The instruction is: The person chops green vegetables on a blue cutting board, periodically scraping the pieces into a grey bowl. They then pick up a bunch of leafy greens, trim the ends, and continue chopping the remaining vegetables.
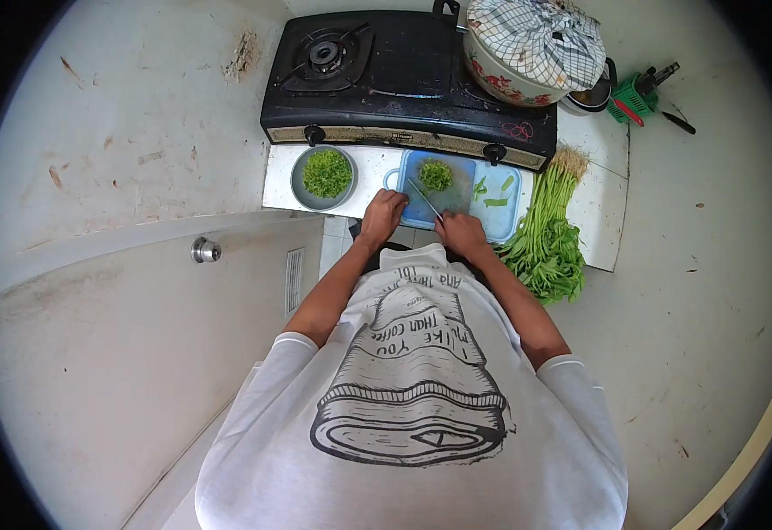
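My right hand (462, 232) grips a knife (424, 198), its blade slanting up and left across the blue cutting board (467, 212). My left hand (387, 212) is at the board's left edge with its fingers curled together; what they hold, if anything, is hidden. A small heap of chopped greens (435, 175) lies on the board beyond the blade. Several cut green pieces (494, 202) lie on the board's right part. Left of the board, a grey bowl (296, 192) holds more chopped greens (326, 173).
A black gas stove (408, 115) stands behind the board, with a cloth-covered floral pot (518, 88) on its right. A bunch of leafy greens with roots (552, 221) hangs over the counter's front edge. A green basket (631, 99) with utensils is at the far right.
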The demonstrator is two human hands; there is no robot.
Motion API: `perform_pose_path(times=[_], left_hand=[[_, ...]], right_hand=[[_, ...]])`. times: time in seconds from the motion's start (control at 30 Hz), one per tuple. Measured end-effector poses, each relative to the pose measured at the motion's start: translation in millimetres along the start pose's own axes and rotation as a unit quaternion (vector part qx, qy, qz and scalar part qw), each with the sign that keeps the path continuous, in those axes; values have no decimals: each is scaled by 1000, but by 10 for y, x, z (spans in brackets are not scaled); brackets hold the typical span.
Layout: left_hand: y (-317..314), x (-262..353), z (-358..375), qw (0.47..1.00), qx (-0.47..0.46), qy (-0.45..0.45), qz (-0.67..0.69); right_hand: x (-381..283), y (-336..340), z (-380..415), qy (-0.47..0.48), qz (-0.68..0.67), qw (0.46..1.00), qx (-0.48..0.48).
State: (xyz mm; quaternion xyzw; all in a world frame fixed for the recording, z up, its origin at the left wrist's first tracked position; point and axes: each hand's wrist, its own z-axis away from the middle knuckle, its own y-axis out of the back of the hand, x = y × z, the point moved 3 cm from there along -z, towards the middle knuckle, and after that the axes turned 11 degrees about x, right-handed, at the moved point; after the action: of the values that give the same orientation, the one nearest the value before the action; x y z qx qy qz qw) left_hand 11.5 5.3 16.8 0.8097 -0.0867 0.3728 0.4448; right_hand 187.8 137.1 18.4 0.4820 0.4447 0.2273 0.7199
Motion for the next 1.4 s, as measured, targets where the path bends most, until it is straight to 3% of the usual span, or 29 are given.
perform_pose_path(times=[0.6, 1.03, 1.4], left_hand=[[-78, 52, -85, 998, -14, 42, -44], [-65, -12, -49, 998, -31, -21, -58], [-31, 12, -70, 997, -39, -39, -62]], right_hand=[[-89, -18, 58, 22, -15, 1000, -2], [-18, -83, -22, -3, -1, 1000, 10], [-89, -124, 20, 34, -1, 999, 20]])
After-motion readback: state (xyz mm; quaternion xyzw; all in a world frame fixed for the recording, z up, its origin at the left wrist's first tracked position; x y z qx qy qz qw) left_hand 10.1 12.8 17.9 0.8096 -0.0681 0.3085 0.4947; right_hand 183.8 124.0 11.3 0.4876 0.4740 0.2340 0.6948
